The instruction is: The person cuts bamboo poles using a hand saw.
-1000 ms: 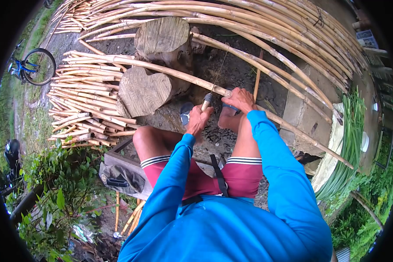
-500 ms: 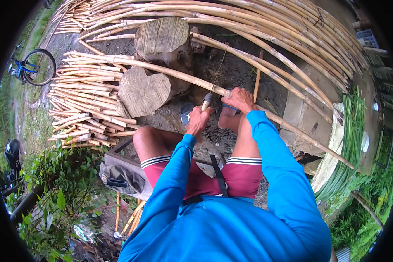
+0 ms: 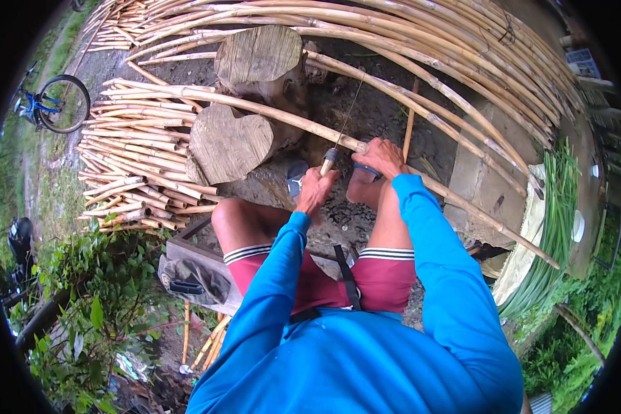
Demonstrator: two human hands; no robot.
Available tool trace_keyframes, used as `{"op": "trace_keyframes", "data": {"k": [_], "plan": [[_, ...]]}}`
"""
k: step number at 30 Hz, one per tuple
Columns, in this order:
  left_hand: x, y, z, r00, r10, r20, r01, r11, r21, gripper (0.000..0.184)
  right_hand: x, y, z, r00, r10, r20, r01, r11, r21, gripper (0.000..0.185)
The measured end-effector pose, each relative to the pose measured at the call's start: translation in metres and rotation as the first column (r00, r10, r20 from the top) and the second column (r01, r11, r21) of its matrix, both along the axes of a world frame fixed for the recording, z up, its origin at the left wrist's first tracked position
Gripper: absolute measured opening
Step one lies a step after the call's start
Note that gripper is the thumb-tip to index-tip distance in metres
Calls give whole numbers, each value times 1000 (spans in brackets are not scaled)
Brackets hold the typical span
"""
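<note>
My left hand (image 3: pixel 316 190) is closed round the light handle of a hand saw (image 3: pixel 330 160). Its long thin blade, seen nearly edge-on, points away from me and crosses a bamboo pole (image 3: pixel 276 112). Just right of the blade, my right hand (image 3: pixel 385 159) grips that same pole. The pole runs from the far left, over a heart-shaped wood stump (image 3: pixel 231 141), past my right knee and down to the right. Where the blade meets the pole, the depth of any cut is too small to make out.
A second stump (image 3: pixel 259 55) stands behind the first. Stacked cut bamboo (image 3: pixel 134 155) lies at left, and long bamboo poles (image 3: pixel 421 31) curve across the back. Green stalks (image 3: pixel 555 214) lie at right on a pale sack. A bicycle (image 3: pixel 63 103) is at far left.
The saw has shifted very slightly along its length, toward me. My right hand stays on the pole; the whole view has drifted a little.
</note>
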State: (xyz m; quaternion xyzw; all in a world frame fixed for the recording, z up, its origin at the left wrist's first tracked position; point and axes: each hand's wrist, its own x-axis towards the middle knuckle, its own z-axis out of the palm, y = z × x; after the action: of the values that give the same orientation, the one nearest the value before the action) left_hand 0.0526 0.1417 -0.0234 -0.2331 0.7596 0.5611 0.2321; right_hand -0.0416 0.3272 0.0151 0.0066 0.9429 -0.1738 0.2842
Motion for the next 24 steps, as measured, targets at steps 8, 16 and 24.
{"op": "trace_keyframes", "data": {"k": [8,16,24], "plan": [[-2,0,7,1000,-10,5,10,998,-57,46,1,0,-1,1000,-6,-2,6,1000,-7,52],[96,-32,-2,998,-52,-31,41,963,-265,44,-5,3,2,996,-17,85,17,1000,-4,47],[38,-12,14,995,-95,-37,84,969,-230,49,-3,4,-1,998,29,60,-26,998,-57,44]]}}
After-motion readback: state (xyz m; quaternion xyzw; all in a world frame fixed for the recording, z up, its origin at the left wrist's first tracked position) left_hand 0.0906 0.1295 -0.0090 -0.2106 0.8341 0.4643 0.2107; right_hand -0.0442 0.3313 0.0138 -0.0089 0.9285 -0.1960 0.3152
